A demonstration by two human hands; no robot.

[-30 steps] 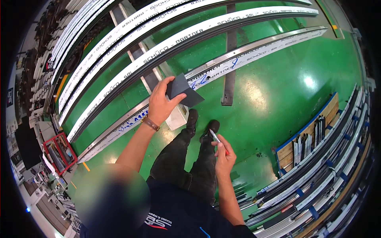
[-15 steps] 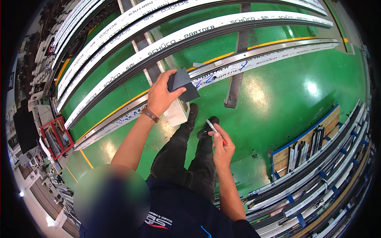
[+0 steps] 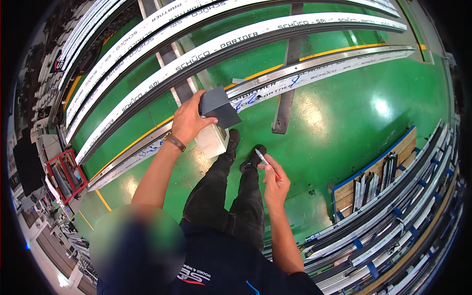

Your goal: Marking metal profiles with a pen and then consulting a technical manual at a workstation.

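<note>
My left hand grips a dark grey angled plate, thumb on its near side and fingers over its far edge. The plate is set against a long metal profile with white printed film and blue handwritten marks. Below my left hand, the pale end of a support beam sticks out toward me. Lower and to the right, my right hand is closed round a slim pen with a silver front and a red part. Its tip points up and left, apart from the profile and the plate.
More film-covered profiles lie across the supports beyond. A dark support arm juts out on the right. Racks of long bars and a wooden-backed holder fill the lower right. A red-framed cart stands at left.
The scene has shifted slightly left in the picture. Both hands keep their holds, and the plate stays against the profile.
</note>
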